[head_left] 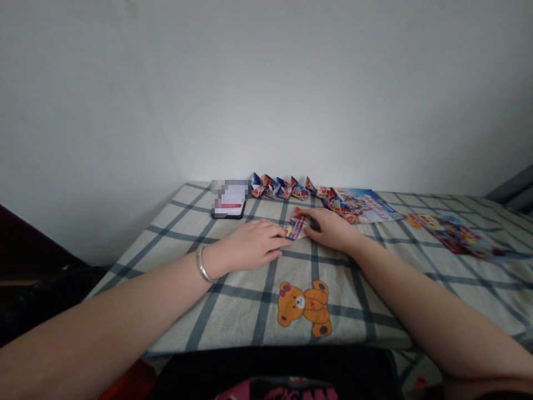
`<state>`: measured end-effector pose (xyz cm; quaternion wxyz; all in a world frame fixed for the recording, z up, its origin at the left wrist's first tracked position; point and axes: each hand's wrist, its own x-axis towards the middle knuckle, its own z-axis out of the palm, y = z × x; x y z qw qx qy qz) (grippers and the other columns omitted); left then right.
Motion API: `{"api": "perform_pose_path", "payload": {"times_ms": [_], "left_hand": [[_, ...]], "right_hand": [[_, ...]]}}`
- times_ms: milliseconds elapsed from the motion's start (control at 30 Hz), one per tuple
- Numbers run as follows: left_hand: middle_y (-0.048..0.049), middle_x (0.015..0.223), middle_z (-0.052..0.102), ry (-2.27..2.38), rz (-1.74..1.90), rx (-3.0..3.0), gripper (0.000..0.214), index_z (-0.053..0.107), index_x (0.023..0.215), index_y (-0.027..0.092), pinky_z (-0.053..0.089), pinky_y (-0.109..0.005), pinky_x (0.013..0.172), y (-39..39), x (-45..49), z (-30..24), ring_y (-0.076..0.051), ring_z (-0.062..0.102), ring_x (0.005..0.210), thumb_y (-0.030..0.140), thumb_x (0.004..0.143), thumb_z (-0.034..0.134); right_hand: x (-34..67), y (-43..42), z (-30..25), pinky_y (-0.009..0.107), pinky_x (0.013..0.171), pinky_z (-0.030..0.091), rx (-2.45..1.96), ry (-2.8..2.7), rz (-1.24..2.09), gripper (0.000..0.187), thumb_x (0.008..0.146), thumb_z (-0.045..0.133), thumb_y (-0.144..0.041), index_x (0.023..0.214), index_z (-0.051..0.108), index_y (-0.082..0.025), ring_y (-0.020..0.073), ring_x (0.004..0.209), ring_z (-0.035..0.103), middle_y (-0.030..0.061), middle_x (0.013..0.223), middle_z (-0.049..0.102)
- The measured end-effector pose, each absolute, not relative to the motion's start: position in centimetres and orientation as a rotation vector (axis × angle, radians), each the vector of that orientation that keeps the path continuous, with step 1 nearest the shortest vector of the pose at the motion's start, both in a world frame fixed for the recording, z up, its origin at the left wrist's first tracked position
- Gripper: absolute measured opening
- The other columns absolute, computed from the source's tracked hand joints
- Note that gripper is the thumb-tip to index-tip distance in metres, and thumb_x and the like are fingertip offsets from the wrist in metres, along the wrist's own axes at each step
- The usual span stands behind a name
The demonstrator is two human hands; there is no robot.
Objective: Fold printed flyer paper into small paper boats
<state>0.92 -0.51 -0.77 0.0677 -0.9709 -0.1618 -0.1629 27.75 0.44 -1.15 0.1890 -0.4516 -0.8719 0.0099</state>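
A small folded piece of colourful printed paper (295, 224) lies on the checked cloth between my hands. My left hand (259, 244), a silver bangle at its wrist, is stretched out flat with its fingertips at the paper's lower left edge. Curled round the paper's right side is my right hand (331, 229), fingers at the top edge and thumb at the lower right. Beyond them stands a row of several pointed folded paper shapes (291, 188) in similar print; some at the right end are partly hidden behind my right hand.
A phone (233, 201), its screen partly blurred, lies at the back left. Flat printed sheets (368, 204) are behind my right hand, with another printed sheet (462, 236) farther right. A bear picture (306, 308) decorates the tablecloth (233, 328). The wall (266, 100) rises behind the table.
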Motion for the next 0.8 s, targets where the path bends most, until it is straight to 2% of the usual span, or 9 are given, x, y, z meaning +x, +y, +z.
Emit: {"api": "perform_pose_path", "payload": {"times_ms": [133,233,433,633,800], "left_hand": [[-0.0063,0.104,0.067,-0.6,-0.458,-2.85,0.017,0.068,0.106,0.019,0.05,-0.042,0.09,-0.7,1.0,-0.4,-0.023,0.061,0.1,0.023,0.092,0.058],[-0.0081,0.101,0.067,-0.724,-0.429,-2.79,0.013,0.067,0.096,0.016,0.052,-0.041,0.086,-0.6,1.1,-0.3,-0.024,0.062,0.096,0.026,0.091,0.06],[-0.009,0.109,0.068,-0.783,-0.485,-2.832,0.02,0.065,0.11,0.015,0.051,-0.041,0.093,0.3,0.7,-1.1,-0.022,0.063,0.102,0.016,0.093,0.054],[-0.0055,0.115,0.068,-0.605,-0.569,-3.017,0.025,0.067,0.105,0.018,0.05,-0.035,0.098,0.8,0.2,-1.1,-0.017,0.063,0.108,0.008,0.093,0.046],[-0.0045,0.105,0.07,-0.654,-0.499,-2.955,0.022,0.068,0.099,0.017,0.049,-0.037,0.095,0.5,0.4,-0.5,-0.019,0.062,0.103,0.007,0.089,0.051]], "right_hand": [[27.0,-0.2,-0.6,0.042,0.104,0.047,-1.269,-2.433,0.041,0.046,0.085,0.059,-0.022,0.131,0.058,-0.02,0.0251,0.117,0.062,0.0091,0.131,0.064],[26.7,-0.5,-0.3,0.039,0.099,0.048,-1.236,-2.415,0.053,0.041,0.085,0.058,-0.019,0.126,0.062,-0.022,0.0234,0.11,0.064,0.0067,0.123,0.069],[26.8,-0.3,-0.6,0.038,0.092,0.049,-1.132,-2.457,0.03,0.032,0.085,0.06,-0.019,0.117,0.066,-0.021,0.0218,0.099,0.066,0.007,0.107,0.073],[27.2,0.2,-1.1,0.042,0.103,0.046,-1.138,-2.383,-0.07,0.037,0.082,0.056,-0.011,0.116,0.066,-0.019,0.0236,0.114,0.061,0.0089,0.123,0.068],[27.1,0.0,-1.1,0.041,0.1,0.049,-1.165,-2.479,-0.049,0.037,0.083,0.054,-0.012,0.118,0.065,-0.016,0.0243,0.11,0.063,0.0113,0.117,0.07]]}}
